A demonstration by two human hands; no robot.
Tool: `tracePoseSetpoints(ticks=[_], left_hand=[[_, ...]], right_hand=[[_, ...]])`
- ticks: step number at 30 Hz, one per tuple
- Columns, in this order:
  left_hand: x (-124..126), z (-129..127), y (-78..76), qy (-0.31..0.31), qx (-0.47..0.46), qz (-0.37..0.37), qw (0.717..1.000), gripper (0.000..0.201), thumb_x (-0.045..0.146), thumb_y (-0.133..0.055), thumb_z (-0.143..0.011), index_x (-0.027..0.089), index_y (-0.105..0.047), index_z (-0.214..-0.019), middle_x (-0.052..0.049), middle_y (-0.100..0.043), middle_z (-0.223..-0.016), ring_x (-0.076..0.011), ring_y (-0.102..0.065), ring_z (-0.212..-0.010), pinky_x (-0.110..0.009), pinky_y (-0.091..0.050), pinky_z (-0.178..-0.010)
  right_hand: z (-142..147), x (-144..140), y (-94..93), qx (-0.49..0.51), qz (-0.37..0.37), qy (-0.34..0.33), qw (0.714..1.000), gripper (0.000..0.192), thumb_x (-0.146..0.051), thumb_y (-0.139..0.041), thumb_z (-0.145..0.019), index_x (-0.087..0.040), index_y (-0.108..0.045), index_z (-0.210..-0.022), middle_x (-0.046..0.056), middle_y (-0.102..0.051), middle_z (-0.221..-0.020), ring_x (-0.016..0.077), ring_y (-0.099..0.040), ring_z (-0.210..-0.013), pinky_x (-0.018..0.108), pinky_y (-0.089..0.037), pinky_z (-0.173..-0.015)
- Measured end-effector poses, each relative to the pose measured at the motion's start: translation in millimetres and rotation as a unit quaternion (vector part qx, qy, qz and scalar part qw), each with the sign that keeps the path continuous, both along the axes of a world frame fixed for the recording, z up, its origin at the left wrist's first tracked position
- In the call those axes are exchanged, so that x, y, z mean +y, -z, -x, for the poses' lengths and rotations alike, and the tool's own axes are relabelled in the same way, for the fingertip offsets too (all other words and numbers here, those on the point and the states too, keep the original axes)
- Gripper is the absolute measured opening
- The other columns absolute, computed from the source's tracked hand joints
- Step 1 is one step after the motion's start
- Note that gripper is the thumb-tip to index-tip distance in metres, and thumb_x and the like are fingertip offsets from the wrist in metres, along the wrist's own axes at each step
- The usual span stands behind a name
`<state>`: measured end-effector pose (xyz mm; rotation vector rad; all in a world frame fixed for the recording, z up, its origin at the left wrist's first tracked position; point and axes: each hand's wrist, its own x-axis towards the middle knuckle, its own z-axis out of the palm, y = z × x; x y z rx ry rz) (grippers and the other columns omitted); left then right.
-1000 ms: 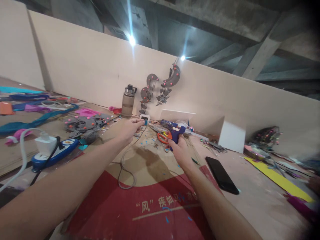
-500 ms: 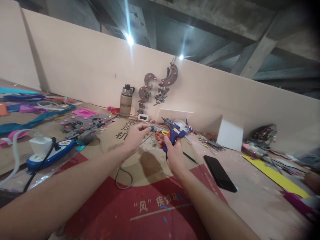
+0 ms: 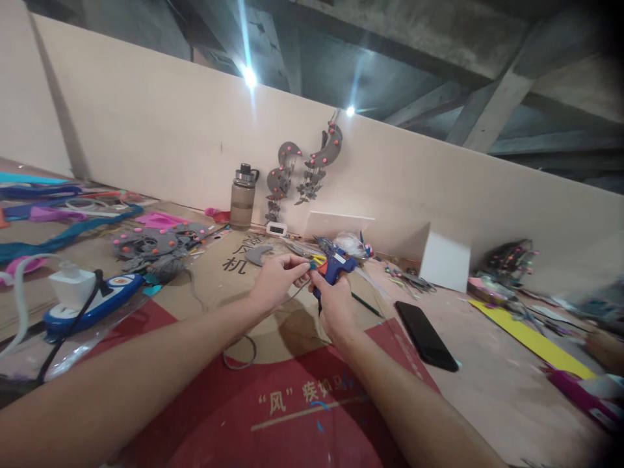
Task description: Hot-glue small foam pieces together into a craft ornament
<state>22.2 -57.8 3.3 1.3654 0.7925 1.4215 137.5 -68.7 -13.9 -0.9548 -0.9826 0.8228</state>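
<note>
My left hand (image 3: 283, 276) pinches a small teal piece (image 3: 312, 265) between thumb and fingertips. A thin grey cord (image 3: 240, 365) lies in a loop on the cardboard below that hand. My right hand (image 3: 336, 296) is wrapped round a blue glue gun (image 3: 340, 261) with an orange trigger. My two hands meet over the cardboard, and the teal piece sits close to my right thumb. Whether it touches the glue gun, I cannot tell. Just beyond my left hand lies a grey crescent piece (image 3: 257, 255).
A bottle (image 3: 242, 201) stands by the wall, where grey hanging ornaments (image 3: 327, 153) with pink dots hang. To the right lies a black phone (image 3: 425, 335). A blue power strip (image 3: 92, 305) with a white plug is at left. A person's hand (image 3: 607, 351) shows at far right.
My left hand has moved right with the teal piece, up to my right hand and the glue gun. The grey crescent has come into sight behind it.
</note>
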Motion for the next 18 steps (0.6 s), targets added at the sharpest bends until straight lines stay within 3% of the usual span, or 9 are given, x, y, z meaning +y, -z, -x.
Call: tracePoseSetpoints(ticks=[4,11,18], left_hand=[[7.2,1.3,2.5,0.015,-0.074,0.047,0.996,0.021,0.026,-0.070,-0.068,0.011,-0.063,-0.080,-0.001,-0.060,-0.062,-0.0085,-0.052,-0.054,-0.021,-0.041,-0.051],[0.0,0.8,-0.4,-0.005,0.017,0.007,1.000,0.026,0.026,-0.071,-0.067,0.012,-0.059,-0.085,0.000,-0.061,-0.064,-0.0092,-0.054,-0.052,-0.021,-0.042,-0.048],[15.3,13.2,0.1,0.146,-0.005,0.049,0.988,0.037,0.029,-0.078,-0.061,0.013,-0.064,-0.090,-0.005,-0.066,-0.079,-0.0114,-0.060,-0.066,-0.023,-0.044,-0.059]], right_hand=[[-6.2,2.3,0.3,-0.011,0.001,0.000,1.000,0.034,-0.032,-0.072,-0.064,-0.017,-0.057,-0.091,-0.002,-0.062,-0.071,0.0105,-0.052,-0.056,0.024,-0.043,-0.055],[-8.4,3.4,-2.4,-0.014,-0.009,0.006,1.000,0.033,-0.030,-0.073,-0.063,-0.018,-0.057,-0.089,-0.003,-0.063,-0.069,0.0105,-0.054,-0.055,0.023,-0.043,-0.053],[-15.4,3.6,-10.2,0.065,-0.020,-0.011,0.998,0.032,-0.026,-0.073,-0.060,-0.018,-0.052,-0.083,-0.006,-0.057,-0.062,0.0083,-0.049,-0.050,0.022,-0.041,-0.050]])
